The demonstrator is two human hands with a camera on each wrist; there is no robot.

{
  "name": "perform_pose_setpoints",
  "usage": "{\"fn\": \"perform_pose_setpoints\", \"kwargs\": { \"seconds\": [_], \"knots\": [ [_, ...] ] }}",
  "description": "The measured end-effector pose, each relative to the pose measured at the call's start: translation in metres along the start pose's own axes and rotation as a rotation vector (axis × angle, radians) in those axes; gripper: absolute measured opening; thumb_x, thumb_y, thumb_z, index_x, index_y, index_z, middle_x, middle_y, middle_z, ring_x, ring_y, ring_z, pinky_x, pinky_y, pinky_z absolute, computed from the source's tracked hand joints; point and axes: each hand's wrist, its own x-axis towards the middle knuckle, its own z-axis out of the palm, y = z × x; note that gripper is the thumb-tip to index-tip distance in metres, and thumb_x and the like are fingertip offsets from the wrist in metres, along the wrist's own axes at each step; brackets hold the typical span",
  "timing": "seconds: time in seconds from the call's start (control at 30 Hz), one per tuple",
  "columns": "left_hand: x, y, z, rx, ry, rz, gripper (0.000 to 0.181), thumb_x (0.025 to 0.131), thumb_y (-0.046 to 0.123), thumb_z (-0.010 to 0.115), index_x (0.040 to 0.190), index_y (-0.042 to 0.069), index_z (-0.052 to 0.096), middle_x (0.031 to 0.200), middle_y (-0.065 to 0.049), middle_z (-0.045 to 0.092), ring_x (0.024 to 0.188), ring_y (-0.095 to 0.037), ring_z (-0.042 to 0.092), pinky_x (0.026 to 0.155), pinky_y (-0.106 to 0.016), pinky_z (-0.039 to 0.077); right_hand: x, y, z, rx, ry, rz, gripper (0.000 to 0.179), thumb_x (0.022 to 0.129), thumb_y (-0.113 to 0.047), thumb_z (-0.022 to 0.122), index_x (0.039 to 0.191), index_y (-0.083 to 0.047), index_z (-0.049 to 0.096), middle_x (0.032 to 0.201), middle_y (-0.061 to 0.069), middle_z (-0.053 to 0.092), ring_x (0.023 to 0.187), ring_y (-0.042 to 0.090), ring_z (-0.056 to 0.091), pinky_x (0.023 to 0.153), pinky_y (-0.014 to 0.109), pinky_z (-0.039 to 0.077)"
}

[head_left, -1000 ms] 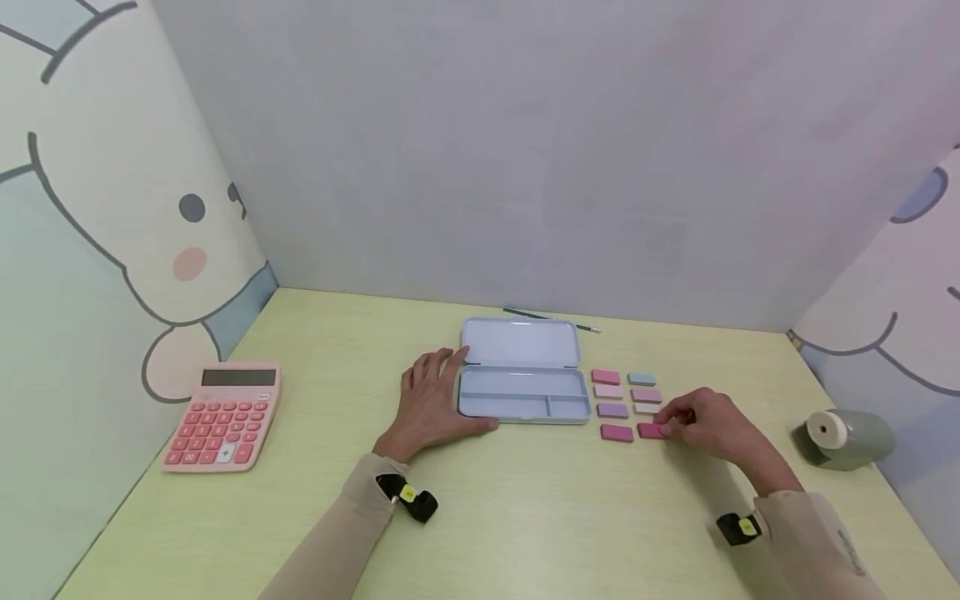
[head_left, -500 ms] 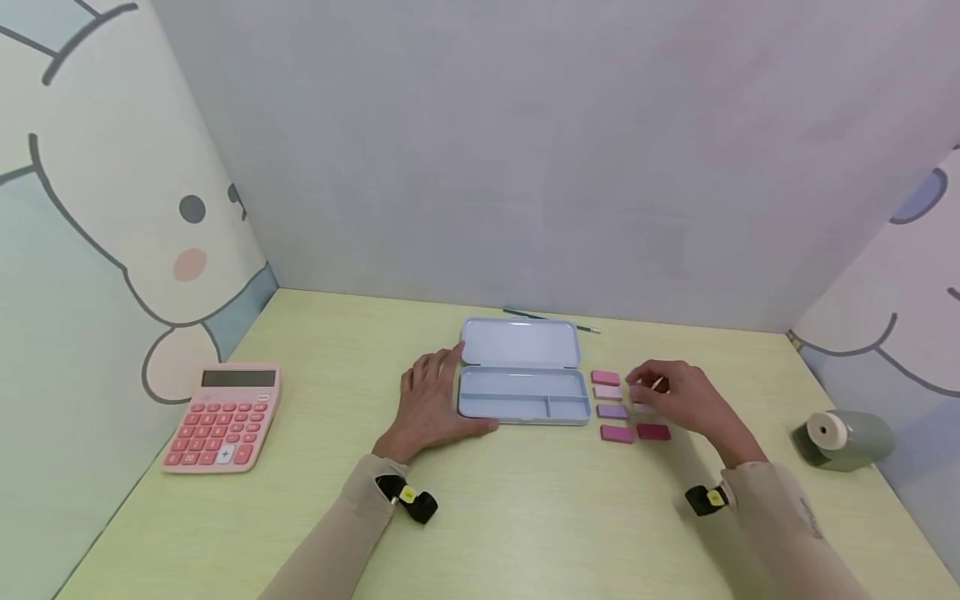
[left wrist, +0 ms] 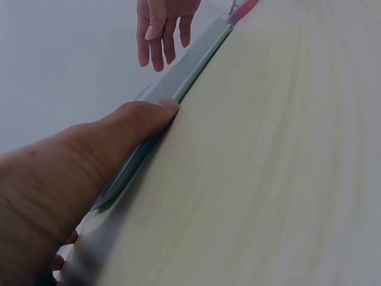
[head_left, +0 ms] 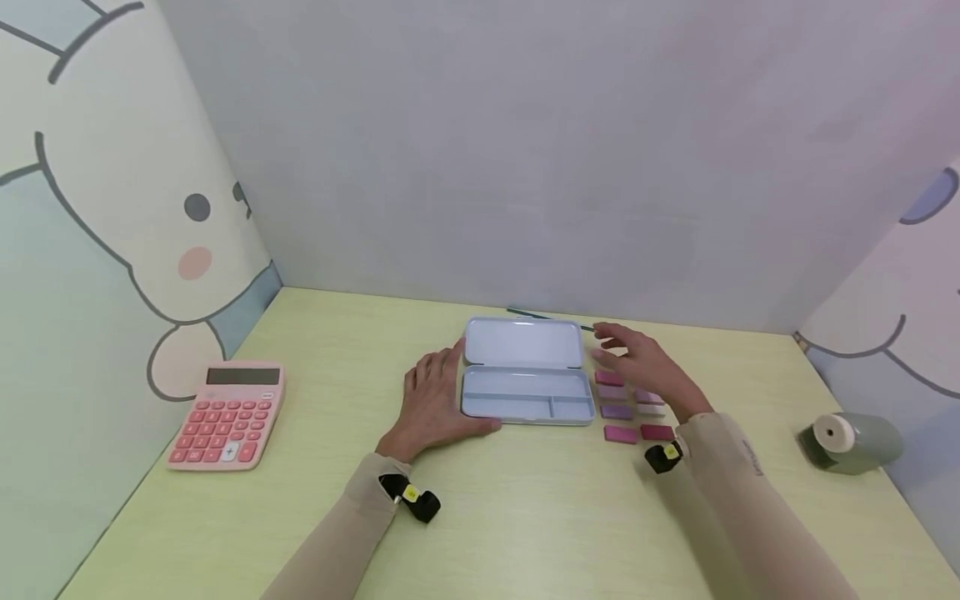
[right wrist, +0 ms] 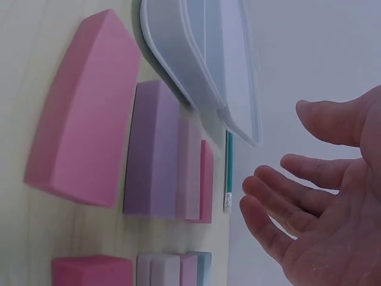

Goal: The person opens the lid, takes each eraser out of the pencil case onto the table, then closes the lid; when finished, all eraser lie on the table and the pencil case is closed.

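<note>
An open pale-blue pencil case point(head_left: 527, 396) lies on the table, lid folded back. My left hand point(head_left: 433, 408) rests spread along its left end. In the left wrist view the straight thumb point(left wrist: 140, 119) presses the case's front edge. Over the far end of the erasers hovers my right hand point(head_left: 637, 362), palm empty and fingers loosely extended in the right wrist view. Below it stand two columns of block erasers: a pink one point(right wrist: 89, 113), a purple one point(right wrist: 152, 149) and several others. A green pencil point(right wrist: 229, 164) lies behind the case, its eraser end near the right fingers.
A pink calculator point(head_left: 228, 415) lies at the table's left side. On the right sits a grey-green cylindrical object point(head_left: 855, 442) with a cream end, resembling a pencil sharpener. A grey wall point(head_left: 480, 167) rises along the table's back edge.
My right hand has moved from the front-right eraser up and left, past the far erasers toward the pencil, its fingers opening out. My left hand stays on the pencil case.
</note>
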Motion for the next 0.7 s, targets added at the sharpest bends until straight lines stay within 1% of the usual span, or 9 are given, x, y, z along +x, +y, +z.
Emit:
{"fn": "perform_pose_setpoints", "kwargs": {
  "seconds": [0.1,0.2,0.3,0.37,0.57,0.7],
  "knots": [
    [-0.001,0.001,-0.001,-0.001,0.003,-0.002,0.141,0.069,0.074,0.086,0.175,0.021,0.008,0.168,-0.017,0.039,0.156,-0.044,0.03,0.123,-0.068,0.028,0.009,0.0,0.002,0.053,-0.039,0.012,0.067,0.111,-0.032,0.056,0.168,-0.003,0.032,0.169,0.024,0.042,0.154,0.047,0.045,0.124,0.066,0.038],
    [-0.001,0.002,-0.002,-0.002,-0.001,-0.004,0.141,0.07,0.074,0.085,0.175,0.021,0.008,0.168,-0.017,0.038,0.157,-0.044,0.029,0.123,-0.067,0.027,0.015,-0.002,0.003,0.085,-0.067,0.018,0.071,0.112,-0.031,0.054,0.171,-0.005,0.023,0.171,0.024,0.038,0.157,0.048,0.039,0.126,0.068,0.033],
    [0.0,0.003,-0.001,-0.001,0.002,0.0,0.141,0.069,0.074,0.086,0.175,0.021,0.007,0.168,-0.017,0.038,0.157,-0.044,0.03,0.123,-0.067,0.028,0.019,-0.004,0.003,0.114,-0.085,0.029,0.075,0.113,-0.034,0.053,0.172,-0.008,0.017,0.173,0.024,0.035,0.16,0.048,0.035,0.128,0.068,0.031],
    [0.0,0.003,-0.001,-0.002,0.001,0.0,0.142,0.069,0.074,0.085,0.175,0.023,0.005,0.168,-0.017,0.038,0.157,-0.043,0.029,0.124,-0.067,0.027,0.021,-0.007,0.004,0.127,-0.088,0.026,0.077,0.113,-0.034,0.054,0.173,-0.007,0.013,0.173,0.026,0.033,0.16,0.049,0.034,0.127,0.068,0.031],
    [0.0,0.004,-0.002,-0.019,0.025,0.002,0.144,0.068,0.072,0.087,0.175,0.021,0.005,0.166,-0.016,0.041,0.155,-0.044,0.031,0.122,-0.067,0.028,0.024,-0.014,0.003,0.134,-0.068,0.038,0.076,0.113,-0.033,0.053,0.172,-0.007,0.011,0.171,0.028,0.037,0.158,0.049,0.037,0.126,0.067,0.035],
    [0.0,0.004,-0.003,-0.02,0.028,-0.003,0.145,0.068,0.071,0.088,0.175,0.02,0.005,0.166,-0.016,0.041,0.155,-0.044,0.031,0.122,-0.067,0.028,0.025,-0.017,0.002,0.214,-0.08,0.082,0.073,0.113,-0.03,0.05,0.173,-0.011,0.013,0.171,0.026,0.037,0.159,0.05,0.036,0.126,0.069,0.033]
  ]
}}
